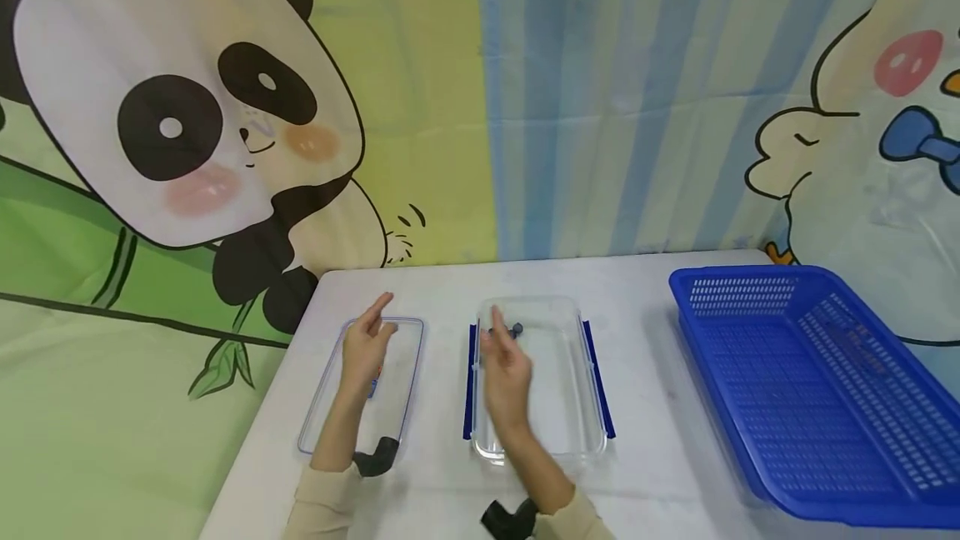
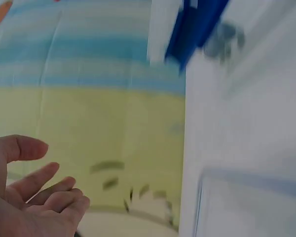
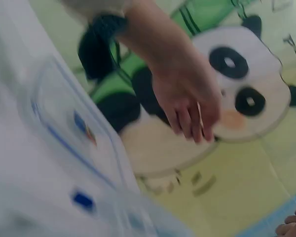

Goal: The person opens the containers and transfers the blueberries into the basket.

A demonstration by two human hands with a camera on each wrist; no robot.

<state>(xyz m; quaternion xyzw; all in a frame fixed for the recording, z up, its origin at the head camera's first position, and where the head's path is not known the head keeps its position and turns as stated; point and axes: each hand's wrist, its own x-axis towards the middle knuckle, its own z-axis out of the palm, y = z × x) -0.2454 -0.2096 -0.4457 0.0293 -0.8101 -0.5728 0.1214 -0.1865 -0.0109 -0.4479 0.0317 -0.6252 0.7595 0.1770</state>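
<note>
My left hand (image 1: 365,348) hovers over a clear flat lid (image 1: 412,390) with a blue rim. Its fingers are loosely bent around nothing, as the left wrist view also shows for that hand (image 2: 44,197). Above the left side of a clear plastic box (image 1: 562,390) is my right hand (image 1: 508,373), index finger extended and nothing visible in its grasp. Blue latch flaps (image 1: 598,382) stand out along both sides of the box. A few small round dark blue things (image 1: 517,329) lie at its far end, partly hidden behind the right hand.
A large blue plastic basket (image 1: 810,407) stands on the right of the white table (image 1: 645,457). Behind the table hangs a cloth printed with a panda (image 1: 255,132) and stripes. Black wrist camera mounts (image 1: 377,457) sit at both wrists.
</note>
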